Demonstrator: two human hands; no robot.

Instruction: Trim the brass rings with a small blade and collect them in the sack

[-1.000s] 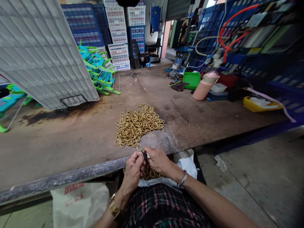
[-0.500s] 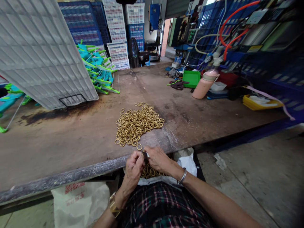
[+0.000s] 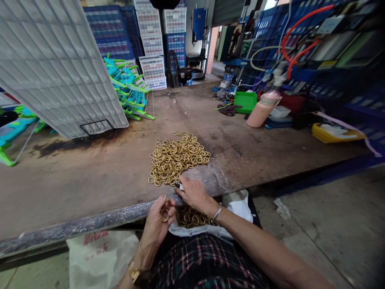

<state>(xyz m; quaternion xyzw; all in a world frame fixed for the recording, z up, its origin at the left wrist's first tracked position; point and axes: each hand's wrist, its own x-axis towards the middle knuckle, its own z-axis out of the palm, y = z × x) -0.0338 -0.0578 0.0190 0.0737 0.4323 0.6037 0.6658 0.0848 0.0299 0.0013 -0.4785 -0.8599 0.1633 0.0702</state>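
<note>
My left hand (image 3: 159, 220) is at the table's front edge, thumb and fingers closed on a brass-coloured ring (image 3: 165, 220). My right hand (image 3: 195, 195) rests at the near side of a pile of similar rings (image 3: 178, 157), fingers bent down onto the table. A small dark-tipped thing with a white part (image 3: 178, 186) shows at its fingertips; I cannot make out its kind, nor whether a ring is under the fingers. Below the edge, between my forearms, more rings (image 3: 194, 217) lie in a white sack (image 3: 204, 230) on my lap.
A large ribbed grey panel (image 3: 63, 72) leans at the left, beside turquoise and green plastic frames (image 3: 129, 88). On the right are a pink bottle (image 3: 261, 111), a green tray (image 3: 245, 102) and a yellow tray (image 3: 337, 134). A printed sack (image 3: 100, 257) hangs below the table.
My hands were together at the table edge and have parted. The left has drawn back and down with a ring; the right has moved forward to the near side of the pile.
</note>
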